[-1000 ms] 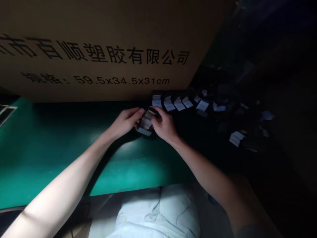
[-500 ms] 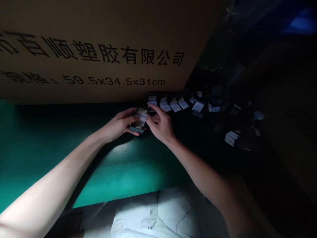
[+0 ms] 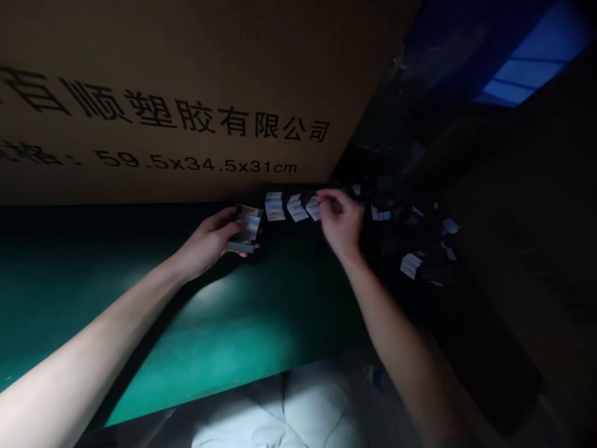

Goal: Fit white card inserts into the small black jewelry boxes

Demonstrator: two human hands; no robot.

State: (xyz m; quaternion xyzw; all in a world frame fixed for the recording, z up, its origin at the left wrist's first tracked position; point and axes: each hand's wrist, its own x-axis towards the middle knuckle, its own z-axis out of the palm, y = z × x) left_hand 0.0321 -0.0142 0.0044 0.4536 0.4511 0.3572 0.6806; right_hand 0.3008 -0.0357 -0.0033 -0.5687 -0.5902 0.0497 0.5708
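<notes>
My left hand [image 3: 208, 241] grips a small dark open box [image 3: 245, 230] with a pale folded paper inside, just above the green table mat [image 3: 224, 323]. My right hand [image 3: 341, 219] is to the right of it, fingers curled over the row of white folded paper leaflets [image 3: 285, 207] lying along the foot of the big carton. Its thumb and forefinger pinch at one leaflet [image 3: 313, 205] in the row. The light is dim.
A large brown cardboard carton [image 3: 186, 93] with black printed characters stands right behind the hands. More folded leaflets [image 3: 410, 264] and dark small boxes lie scattered in shadow at right. A pale cloth on my lap [image 3: 280, 410] shows below the table edge.
My right hand left the box and moved right to the leaflet row. My left hand kept the box and shifted slightly left. The view turned rightward.
</notes>
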